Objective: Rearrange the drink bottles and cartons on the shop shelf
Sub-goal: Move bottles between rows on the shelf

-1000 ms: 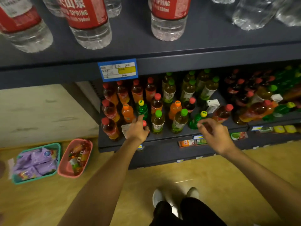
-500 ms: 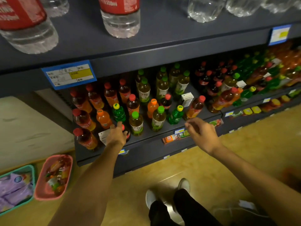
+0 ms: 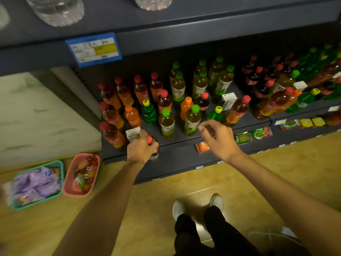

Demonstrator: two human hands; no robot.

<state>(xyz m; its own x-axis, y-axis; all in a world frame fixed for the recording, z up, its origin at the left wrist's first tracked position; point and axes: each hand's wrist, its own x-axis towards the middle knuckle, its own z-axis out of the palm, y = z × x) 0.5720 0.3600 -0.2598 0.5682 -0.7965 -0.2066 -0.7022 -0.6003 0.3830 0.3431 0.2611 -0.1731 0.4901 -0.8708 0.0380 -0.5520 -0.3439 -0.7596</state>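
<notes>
Gripping a red-capped bottle [image 3: 153, 150] at the shelf [image 3: 177, 157] front edge, the left hand [image 3: 141, 149] curls round its neck beside a white carton [image 3: 133, 133]. Right of that bottle, the right hand [image 3: 219, 139] hovers with loosely curled fingers, holding nothing, just before a green-capped tea bottle [image 3: 192, 120]. Left of the shelf, two baskets [image 3: 81, 174] sit on the floor.

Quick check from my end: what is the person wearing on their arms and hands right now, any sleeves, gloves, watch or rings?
Both forearms are bare right up to the bottom edge of the view, with no sleeves showing. The left hand and right hand carry no gloves, and no watch, band or ring can be made out. Lower down are dark trousers and white shoes.
</notes>
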